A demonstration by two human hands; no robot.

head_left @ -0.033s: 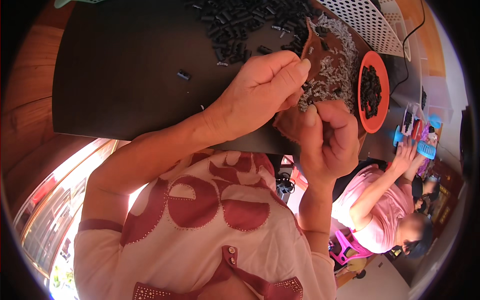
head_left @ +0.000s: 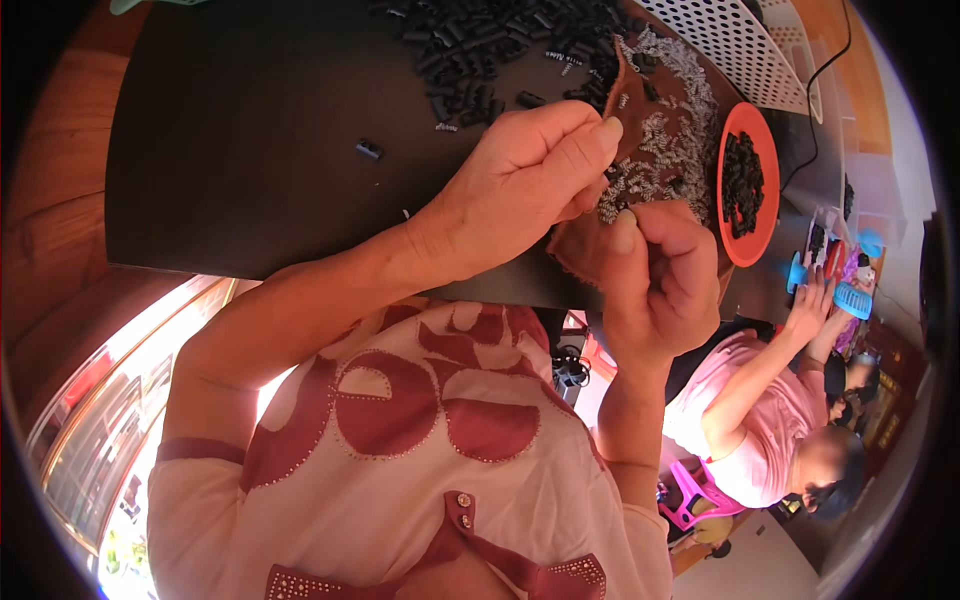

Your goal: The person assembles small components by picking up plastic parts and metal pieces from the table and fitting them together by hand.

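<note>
Worktop: a dark worktop (head_left: 250, 150) fills the far left and centre, its near edge just above the person's chest.
Stray piece: 1 small black part (head_left: 368, 149) lies alone on the worktop, left of the hands and well apart from the rest.
Black heap: a pile of small black parts (head_left: 480, 50) sits at the far edge, beyond the left hand.
Left hand: the left hand (head_left: 525, 180) reaches in from the near left, fingers curled and thumb pressed to forefinger in a closed pinch grip; what it pinches is too small to tell.
Springs: a heap of small silvery springs (head_left: 665, 140) lies on a brown cloth (head_left: 580, 250), just right of the left fingertips and touching them.
Right hand: the right hand (head_left: 660, 280) is raised just near of the springs, fingers folded shut, thumb upright; whether it holds a piece cannot be told.
Orange dish: an orange dish (head_left: 742, 250) holding black parts (head_left: 742, 180) stands right of the springs.
White basket: a perforated white basket (head_left: 740, 45) stands at the far right.
Co-worker: another person in a pink top (head_left: 770, 410) sits at the near right, their hand (head_left: 812, 310) by blue items (head_left: 850, 298).
</note>
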